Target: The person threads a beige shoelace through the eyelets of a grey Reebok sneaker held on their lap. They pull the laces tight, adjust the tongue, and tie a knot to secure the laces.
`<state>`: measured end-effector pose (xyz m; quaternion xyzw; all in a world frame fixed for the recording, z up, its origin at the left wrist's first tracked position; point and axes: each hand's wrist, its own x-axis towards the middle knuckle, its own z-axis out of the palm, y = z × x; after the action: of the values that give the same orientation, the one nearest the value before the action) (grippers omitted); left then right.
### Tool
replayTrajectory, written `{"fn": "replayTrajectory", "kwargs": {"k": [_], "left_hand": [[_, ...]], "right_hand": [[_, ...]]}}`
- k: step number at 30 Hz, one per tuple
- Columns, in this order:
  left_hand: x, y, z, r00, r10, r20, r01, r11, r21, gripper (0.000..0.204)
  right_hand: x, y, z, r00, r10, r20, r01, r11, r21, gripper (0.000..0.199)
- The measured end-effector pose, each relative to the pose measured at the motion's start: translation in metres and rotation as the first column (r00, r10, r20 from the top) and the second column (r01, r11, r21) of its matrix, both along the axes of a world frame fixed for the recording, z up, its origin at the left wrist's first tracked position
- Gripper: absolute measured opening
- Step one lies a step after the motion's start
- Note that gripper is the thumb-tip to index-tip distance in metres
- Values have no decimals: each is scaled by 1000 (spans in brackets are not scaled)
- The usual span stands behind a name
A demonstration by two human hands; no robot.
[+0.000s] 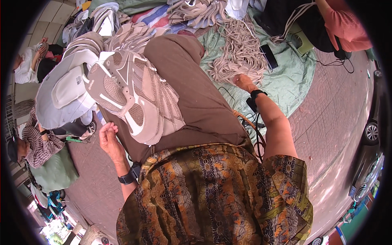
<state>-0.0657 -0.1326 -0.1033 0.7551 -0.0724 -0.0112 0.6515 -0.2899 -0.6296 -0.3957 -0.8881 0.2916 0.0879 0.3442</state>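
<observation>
A stack of beige and white shoe uppers [141, 96] lies across my lap, the top one with mesh panels, white trim and lace holes that look unlaced. My left hand [109, 141] is beside the stack's lower left edge, its fingers loosely bent and apart, with nothing visible in it. Far to the right, my right hand [245, 83] reaches to the near edge of a big heap of beige shoelaces [239, 53]. Its fingers are closed at the laces; the fingertips are partly hidden. A grey-white shoe part with a pale tongue [69, 87] sticks out left of the stack.
More bundled uppers [196, 12] lie ahead. The laces rest on a green tarp [286, 81], with a black phone [268, 57] beside them. A person in a pink sleeve [347, 26] sits at far right; others sit at left. Cords [259, 134] hang by my right thigh.
</observation>
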Motion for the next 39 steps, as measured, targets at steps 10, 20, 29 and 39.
{"fn": "replayTrajectory", "kwargs": {"k": [10,20,29,39], "left_hand": [[35,5,24,952,-181,-248,181,983,-21,13],[37,-7,37,930,-173,-324,189,982,19,19],[35,-4,34,923,-211,-320,214,976,-27,13],[6,-5,62,922,-301,-244,305,952,-23,12]], "right_hand": [[45,18,6,911,-349,-218,372,926,71,36],[57,-12,-57,864,-464,-197,503,768,396,33],[45,-43,80,803,-549,232,204,618,759,23],[56,5,429,610,2,792,-239,954,182,24]]}}
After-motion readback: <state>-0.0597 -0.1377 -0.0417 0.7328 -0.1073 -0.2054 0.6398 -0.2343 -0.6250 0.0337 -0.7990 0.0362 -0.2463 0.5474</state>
